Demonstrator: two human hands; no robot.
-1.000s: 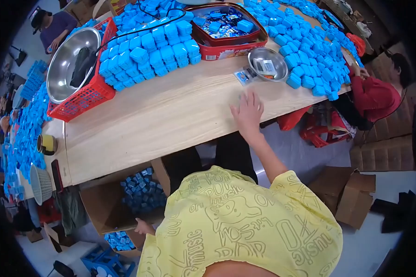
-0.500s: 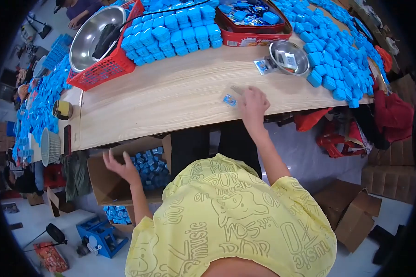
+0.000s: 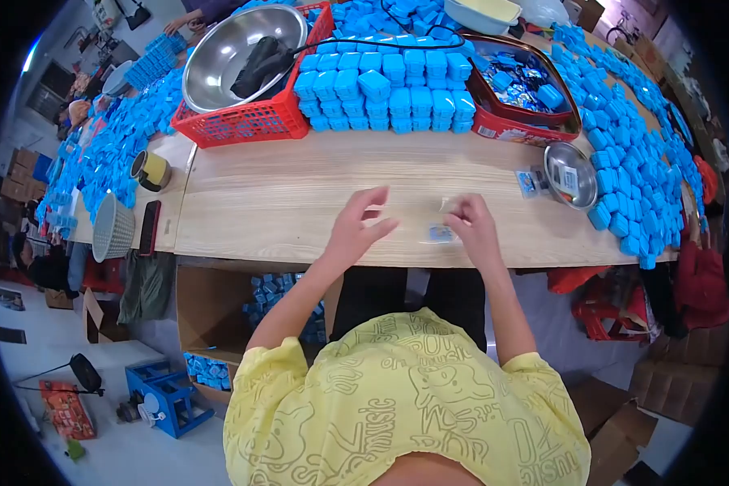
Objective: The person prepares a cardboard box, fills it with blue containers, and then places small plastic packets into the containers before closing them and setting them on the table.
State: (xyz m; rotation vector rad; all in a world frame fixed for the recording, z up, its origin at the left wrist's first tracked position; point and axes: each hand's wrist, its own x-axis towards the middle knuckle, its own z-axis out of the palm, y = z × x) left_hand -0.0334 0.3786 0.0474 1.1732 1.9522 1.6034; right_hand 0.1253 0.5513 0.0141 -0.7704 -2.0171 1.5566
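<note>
My right hand point(image 3: 473, 224) is closed in a pinch above the wooden table point(image 3: 259, 194), on a small clear packet with blue print point(image 3: 440, 234); blur hides its exact edges. To its left, my left hand point(image 3: 360, 224) is open over the table, thumb and fingers apart, with nothing in it. A shallow metal bowl point(image 3: 556, 180) with small packets inside stands to the right of my right hand. Against that bowl's left side lies a flat blue-printed packet point(image 3: 528, 185).
Stacked blue boxes point(image 3: 381, 85) line the back, between a red basket point(image 3: 247, 121) holding a large metal bowl point(image 3: 211, 69) and a red tin point(image 3: 514, 130) of packets. Blue boxes point(image 3: 624, 170) heap at right. A phone point(image 3: 149, 228) lies left. Below is a cardboard box point(image 3: 206, 304).
My left hand has risen from beside the cardboard box to over the table. My right hand stays over the table with the packet. The view has shifted, showing more of the table's back.
</note>
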